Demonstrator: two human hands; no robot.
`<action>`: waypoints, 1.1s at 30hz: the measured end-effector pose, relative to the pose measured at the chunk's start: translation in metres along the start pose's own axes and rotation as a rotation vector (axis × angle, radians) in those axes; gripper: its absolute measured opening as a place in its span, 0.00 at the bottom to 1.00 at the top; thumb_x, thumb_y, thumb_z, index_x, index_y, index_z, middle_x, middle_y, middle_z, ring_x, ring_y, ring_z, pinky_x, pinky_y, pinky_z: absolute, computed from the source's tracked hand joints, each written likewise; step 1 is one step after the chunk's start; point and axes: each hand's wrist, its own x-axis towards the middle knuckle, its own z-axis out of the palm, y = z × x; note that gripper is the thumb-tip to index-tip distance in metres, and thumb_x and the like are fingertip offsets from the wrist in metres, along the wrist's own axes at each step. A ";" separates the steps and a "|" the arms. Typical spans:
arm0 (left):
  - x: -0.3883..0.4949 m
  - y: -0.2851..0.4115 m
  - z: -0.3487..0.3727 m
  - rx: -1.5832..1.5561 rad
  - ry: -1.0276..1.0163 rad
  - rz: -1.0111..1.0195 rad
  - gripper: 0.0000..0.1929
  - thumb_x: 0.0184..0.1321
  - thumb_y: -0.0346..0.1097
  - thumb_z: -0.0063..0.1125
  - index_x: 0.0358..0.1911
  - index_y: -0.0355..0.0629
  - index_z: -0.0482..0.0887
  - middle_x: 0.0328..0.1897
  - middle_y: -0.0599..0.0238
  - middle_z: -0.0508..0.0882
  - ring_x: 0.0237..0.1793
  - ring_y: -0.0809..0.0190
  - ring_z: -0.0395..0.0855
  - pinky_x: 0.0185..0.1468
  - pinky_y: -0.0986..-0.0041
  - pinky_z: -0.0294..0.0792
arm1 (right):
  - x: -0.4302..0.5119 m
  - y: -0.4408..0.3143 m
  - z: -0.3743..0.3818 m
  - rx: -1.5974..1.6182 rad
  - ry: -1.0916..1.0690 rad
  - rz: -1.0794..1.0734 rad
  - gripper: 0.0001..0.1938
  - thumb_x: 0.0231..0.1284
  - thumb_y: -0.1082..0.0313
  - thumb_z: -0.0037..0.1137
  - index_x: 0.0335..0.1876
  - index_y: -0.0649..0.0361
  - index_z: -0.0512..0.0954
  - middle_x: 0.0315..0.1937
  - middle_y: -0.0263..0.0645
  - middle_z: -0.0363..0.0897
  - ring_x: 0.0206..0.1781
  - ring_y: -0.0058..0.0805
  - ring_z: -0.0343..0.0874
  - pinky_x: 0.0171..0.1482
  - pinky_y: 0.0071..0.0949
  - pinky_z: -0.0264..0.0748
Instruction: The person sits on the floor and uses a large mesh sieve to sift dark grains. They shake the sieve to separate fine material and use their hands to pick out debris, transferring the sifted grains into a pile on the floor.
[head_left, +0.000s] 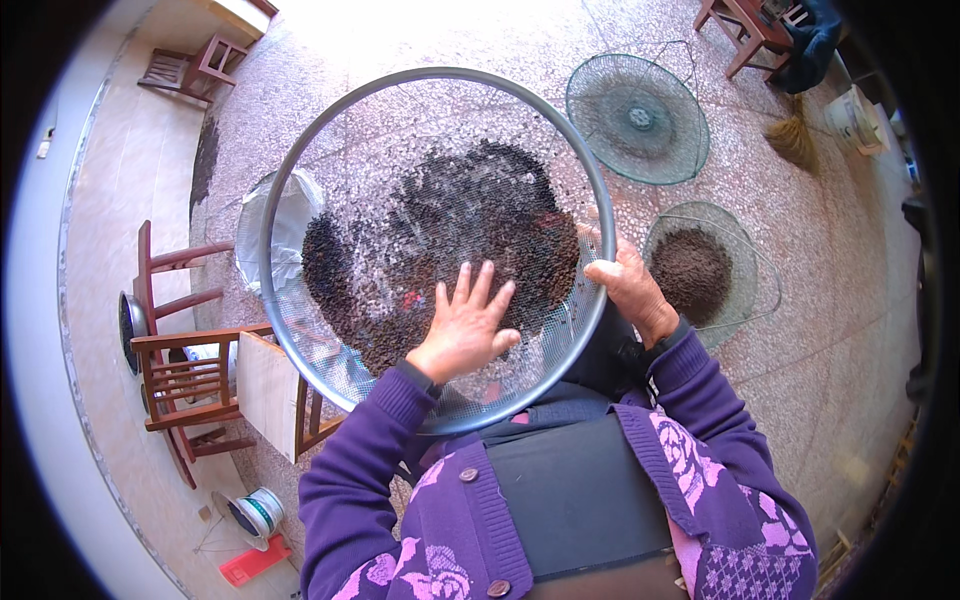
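Observation:
A large round sieve (444, 432) with a grey rim and fine mesh is tilted in front of me. Small dark brown and black granules (390, 330) lie on its mesh, in a patch across the middle and along the lower left. My left hand (469, 326) is palm down over the lower part of the sieve, fingers spread, touching or just above the granules. At the right side of the rim, my right hand (630, 285) grips it, thumb on top. Its other fingers are partly hidden behind the rim and mesh.
Right of the sieve, a mesh basket (739, 292) holds brown granules; a green net trap (637, 116) lies beyond. At left are a white plastic bag (281, 225), a wooden chair (187, 375) and a spool (259, 514). A broom (795, 142) and white bucket (855, 120) stand upper right.

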 end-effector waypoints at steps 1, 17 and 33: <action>-0.010 0.003 -0.002 0.006 -0.005 0.026 0.35 0.63 0.59 0.49 0.70 0.49 0.63 0.77 0.40 0.49 0.75 0.31 0.43 0.68 0.32 0.45 | 0.000 0.001 0.000 -0.001 0.014 -0.008 0.35 0.48 0.72 0.50 0.69 0.68 0.62 0.58 0.38 0.71 0.53 0.21 0.70 0.54 0.19 0.68; -0.194 -0.112 0.050 -0.608 1.024 -0.768 0.38 0.54 0.36 0.64 0.67 0.34 0.60 0.64 0.48 0.69 0.66 0.49 0.64 0.66 0.63 0.58 | -0.004 0.007 0.002 -0.015 0.068 0.026 0.29 0.50 0.70 0.52 0.63 0.67 0.68 0.36 0.28 0.71 0.35 0.17 0.69 0.39 0.18 0.69; -0.170 -0.111 0.042 -2.005 0.930 -0.495 0.27 0.54 0.33 0.48 0.61 0.35 0.69 0.51 0.56 0.80 0.46 0.52 0.80 0.53 0.54 0.75 | -0.038 -0.012 -0.027 0.333 0.132 -0.072 0.25 0.51 0.69 0.51 0.58 0.64 0.64 0.28 0.29 0.63 0.28 0.18 0.65 0.30 0.22 0.66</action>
